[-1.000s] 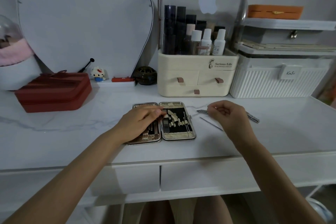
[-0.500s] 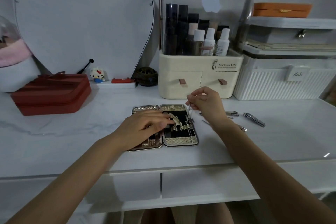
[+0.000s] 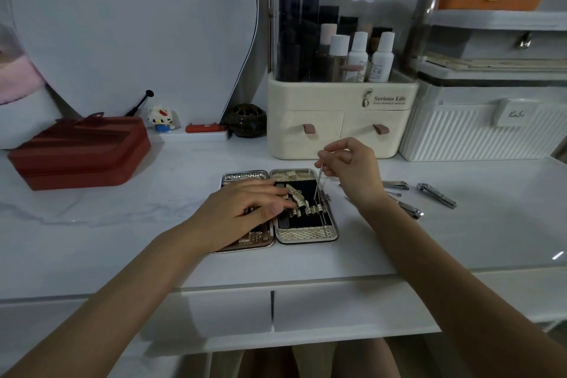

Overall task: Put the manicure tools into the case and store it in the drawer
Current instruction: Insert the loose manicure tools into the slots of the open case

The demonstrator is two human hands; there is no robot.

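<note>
The manicure case (image 3: 306, 236) lies open flat on the white tabletop, two halves side by side with a black lining and elastic loops. My left hand (image 3: 245, 209) rests on the left half, fingertips pressing on the loops at the hinge. My right hand (image 3: 349, 169) hovers above the right half, pinching a thin metal tool (image 3: 318, 182) that points down into the loops. To the right lie loose tools: a nail clipper (image 3: 437, 195), a smaller clipper (image 3: 395, 185) and another clipper (image 3: 409, 209) partly behind my wrist. Two drawer fronts (image 3: 337, 307) sit closed below the table edge.
A cream cosmetics organiser (image 3: 340, 120) with a clear lid stands just behind the case. A white ribbed box (image 3: 478, 135) is at the back right, a red zip case (image 3: 79, 150) at the left, a round mirror (image 3: 122, 24) behind it.
My right hand picked the thin tool off the table at the right and carried it left over the case's right half. My left hand slid slightly right onto the loops.
</note>
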